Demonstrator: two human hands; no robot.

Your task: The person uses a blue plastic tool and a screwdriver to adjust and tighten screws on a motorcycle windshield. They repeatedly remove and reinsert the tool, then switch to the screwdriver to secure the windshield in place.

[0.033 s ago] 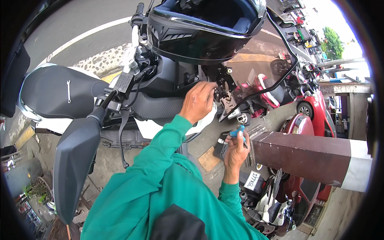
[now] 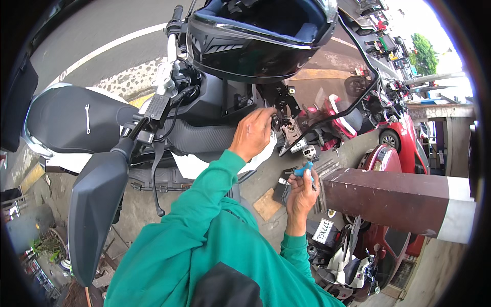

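White-panelled, a motor scooter [image 2: 199, 135] stood with a full-face helmet [image 2: 255, 57] at its front. The left hand [image 2: 252, 134] curled its fingers below the helmet; I couldn't tell what they gripped, if anything. The right hand [image 2: 302, 191] closed alongside. A combination wrench [image 2: 88, 118] lay on the seat [image 2: 64, 122]; right thumb and fingers pinched a blue handle [image 2: 303, 169].

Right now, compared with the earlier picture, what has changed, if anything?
Nothing has visibly changed beyond a slight view shift. The left hand is still at the front of the white motorcycle, the right hand still holds the blue object, and the wrench still lies on the seat.
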